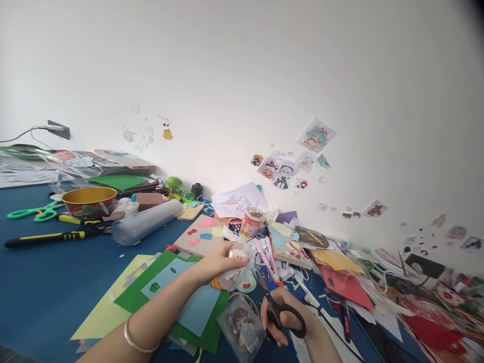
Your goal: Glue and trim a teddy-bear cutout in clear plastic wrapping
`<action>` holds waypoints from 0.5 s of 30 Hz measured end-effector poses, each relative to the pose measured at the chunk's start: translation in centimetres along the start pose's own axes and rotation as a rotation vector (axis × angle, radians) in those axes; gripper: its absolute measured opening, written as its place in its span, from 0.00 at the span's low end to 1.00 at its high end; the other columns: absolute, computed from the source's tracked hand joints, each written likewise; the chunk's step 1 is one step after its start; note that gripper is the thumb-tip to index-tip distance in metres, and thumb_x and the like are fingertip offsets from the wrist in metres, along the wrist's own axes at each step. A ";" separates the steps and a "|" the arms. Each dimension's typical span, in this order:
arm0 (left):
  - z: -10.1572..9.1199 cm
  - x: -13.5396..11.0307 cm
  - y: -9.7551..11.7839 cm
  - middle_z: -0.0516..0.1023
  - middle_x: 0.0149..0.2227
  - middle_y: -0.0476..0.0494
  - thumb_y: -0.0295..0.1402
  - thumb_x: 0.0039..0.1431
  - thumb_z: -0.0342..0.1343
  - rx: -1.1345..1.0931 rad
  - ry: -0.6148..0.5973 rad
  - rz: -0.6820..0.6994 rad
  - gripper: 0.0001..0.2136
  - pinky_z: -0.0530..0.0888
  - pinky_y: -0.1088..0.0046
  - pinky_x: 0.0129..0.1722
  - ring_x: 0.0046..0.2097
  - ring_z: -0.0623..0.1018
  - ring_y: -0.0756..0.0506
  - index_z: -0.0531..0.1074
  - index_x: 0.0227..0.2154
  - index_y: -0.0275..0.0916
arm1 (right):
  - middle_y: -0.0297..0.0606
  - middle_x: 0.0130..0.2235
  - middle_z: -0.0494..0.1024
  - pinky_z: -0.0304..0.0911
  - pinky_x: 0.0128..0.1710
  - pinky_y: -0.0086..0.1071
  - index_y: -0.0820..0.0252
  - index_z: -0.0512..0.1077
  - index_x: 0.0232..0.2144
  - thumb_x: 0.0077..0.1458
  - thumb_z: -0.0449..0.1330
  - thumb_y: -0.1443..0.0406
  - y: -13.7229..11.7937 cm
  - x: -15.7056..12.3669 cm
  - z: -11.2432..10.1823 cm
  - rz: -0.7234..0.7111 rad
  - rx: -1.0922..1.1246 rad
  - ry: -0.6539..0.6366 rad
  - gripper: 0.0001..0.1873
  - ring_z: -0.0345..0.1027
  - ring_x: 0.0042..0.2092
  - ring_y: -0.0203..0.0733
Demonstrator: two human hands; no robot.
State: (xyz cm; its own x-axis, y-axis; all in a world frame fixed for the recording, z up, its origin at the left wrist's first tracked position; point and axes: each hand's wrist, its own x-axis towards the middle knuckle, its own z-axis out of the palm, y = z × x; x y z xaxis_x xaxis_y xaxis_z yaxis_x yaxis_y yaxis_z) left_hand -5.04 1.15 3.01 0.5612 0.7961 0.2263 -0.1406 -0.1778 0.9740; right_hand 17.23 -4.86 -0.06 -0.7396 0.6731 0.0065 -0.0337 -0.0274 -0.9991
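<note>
My left hand [221, 263] is closed on a small clear plastic piece with a printed cartoon picture [237, 253]. Black-handled scissors [285, 313] are in my right hand [283, 315], fingers through the loops. Their blades [260, 280] point up and left, parted a little, near the plastic piece; whether they touch it I cannot tell. Below lies a clear square sleeve with a cartoon girl [244, 328]. Beneath my left forearm are green paper [161, 267], light blue paper [194, 305] and pale yellow paper [109, 297]. A red paper cup [251, 223] stands beyond my hands.
On the left are green scissors [47, 212], a gold-rimmed bowl [89, 201], yellow-black pliers [53, 238] and a plastic roll [147, 223]. Boards with coloured scraps [198, 234] lie ahead. Paper, a red sheet [346, 286] and cables crowd the right. Stickers [316, 137] dot the wall.
</note>
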 end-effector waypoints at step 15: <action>0.4 -0.3 0.9 0.71 0.21 0.50 0.45 0.38 0.64 -0.131 0.046 -0.006 0.18 0.64 0.77 0.23 0.23 0.69 0.50 0.69 0.25 0.34 | 0.29 0.12 0.64 0.59 0.15 0.24 0.69 0.71 0.24 0.40 0.59 0.42 0.9 0.9 0.9 -0.115 0.115 -0.051 0.32 0.52 0.11 0.28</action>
State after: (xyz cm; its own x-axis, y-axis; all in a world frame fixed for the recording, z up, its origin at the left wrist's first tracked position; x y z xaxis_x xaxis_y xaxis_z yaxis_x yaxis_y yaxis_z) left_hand -4.99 0.52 3.87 0.5249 0.8230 0.2169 -0.2447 -0.0982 0.9646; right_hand 15.94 -4.91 -0.92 -0.7592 0.6387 0.1255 -0.1945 -0.0386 -0.9801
